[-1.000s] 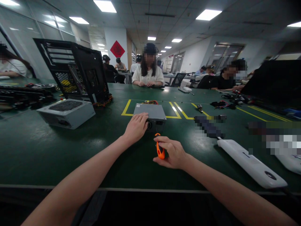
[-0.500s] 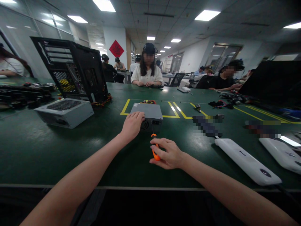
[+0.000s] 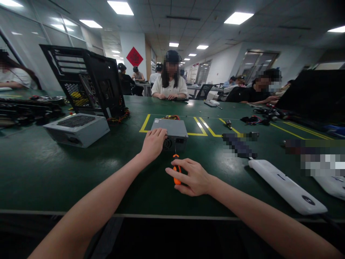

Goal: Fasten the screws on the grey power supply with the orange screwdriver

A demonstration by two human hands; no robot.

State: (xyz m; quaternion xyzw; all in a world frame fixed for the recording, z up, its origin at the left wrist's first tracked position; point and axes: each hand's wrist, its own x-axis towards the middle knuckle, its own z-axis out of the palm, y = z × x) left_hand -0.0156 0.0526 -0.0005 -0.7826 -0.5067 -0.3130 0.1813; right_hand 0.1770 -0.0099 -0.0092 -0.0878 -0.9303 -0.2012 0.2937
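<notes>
A grey computer power supply (image 3: 172, 126) lies on the green table in front of me, its fan and socket side facing me. My left hand (image 3: 155, 144) grips its near left corner, with the fingers over the top and the thumb out of sight. In my right hand (image 3: 190, 176) is an orange-handled screwdriver (image 3: 177, 176), held loosely between thumb and fingers with one finger stretched across it. The thin shaft points away from me and reaches the power supply's near face below the socket; the tip's exact contact is too small to make out.
To the left stand a second power supply (image 3: 77, 129) and a tall black computer case (image 3: 86, 79). At the right lie a white handheld device (image 3: 285, 187), a small metal part (image 3: 228, 124) and bundled cables (image 3: 254, 119). A person (image 3: 169, 84) sits opposite.
The fingers of my right hand have shifted and opened out a little around the screwdriver handle. My left hand and the power supply keep their places; the view has moved slightly.
</notes>
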